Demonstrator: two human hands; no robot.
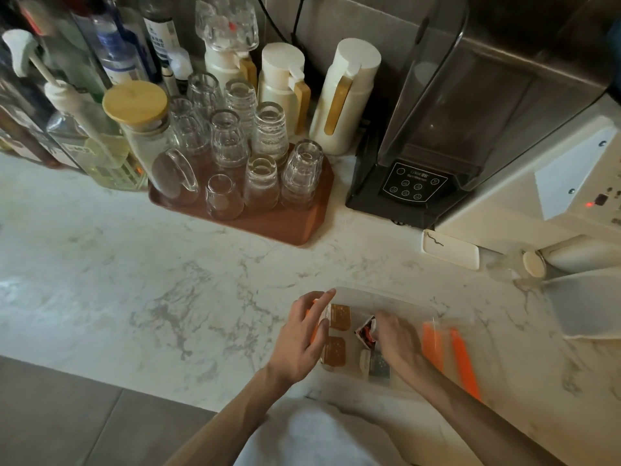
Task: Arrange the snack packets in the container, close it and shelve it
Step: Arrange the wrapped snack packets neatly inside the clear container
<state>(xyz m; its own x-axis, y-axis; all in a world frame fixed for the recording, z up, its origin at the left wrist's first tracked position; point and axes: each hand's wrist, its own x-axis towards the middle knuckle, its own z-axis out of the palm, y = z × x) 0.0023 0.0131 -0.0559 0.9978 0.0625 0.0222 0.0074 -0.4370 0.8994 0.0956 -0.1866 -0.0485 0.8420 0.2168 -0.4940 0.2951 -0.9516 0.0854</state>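
Observation:
A clear plastic container [389, 299] sits on the marble counter near its front edge. Inside lie two brown snack packets [339, 317], a grey packet [379, 363] and a red-and-black packet [366, 331]. My right hand [395, 334] reaches into the container, its fingers closed on the red-and-black packet. Over the container's left wall hovers my left hand [304, 338], fingers spread, holding nothing. Orange clips [450, 351] show at the container's right side. A translucent lid [588, 304] lies flat to the right.
A brown tray [285, 223] with several upturned glasses stands behind. A black blender [437, 139] sits at back right, white jugs [342, 95] and bottles [114, 45] along the back. A small white dish [452, 252] and a tipped glass jar [524, 264] lie right.

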